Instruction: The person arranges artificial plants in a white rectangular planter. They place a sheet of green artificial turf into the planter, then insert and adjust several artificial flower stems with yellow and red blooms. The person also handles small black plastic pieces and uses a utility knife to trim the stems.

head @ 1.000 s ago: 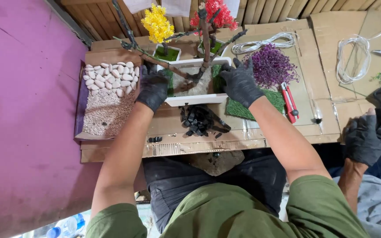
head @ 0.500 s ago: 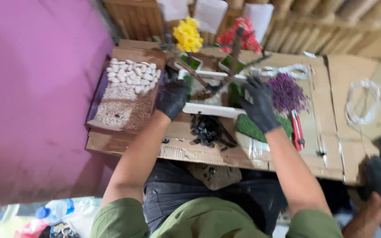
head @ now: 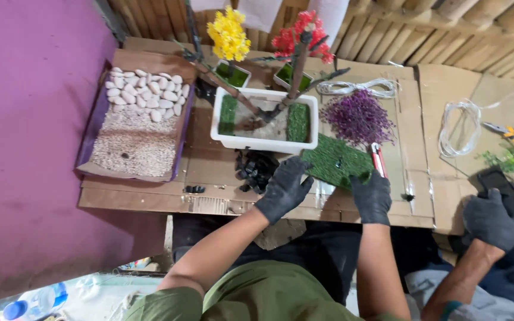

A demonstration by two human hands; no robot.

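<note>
both gloved hands have left the white planter (head: 264,141); left hand (head: 282,191) open, right hand (head: 371,196) pinching the green turf piece (head: 334,163).

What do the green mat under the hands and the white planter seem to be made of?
Green mat: likely artificial turf, with a dense, matte, bristly pile. White planter: probably plastic, with smooth, evenly white, thin walls. Both hands, left and right, wear dark gloves.
</note>
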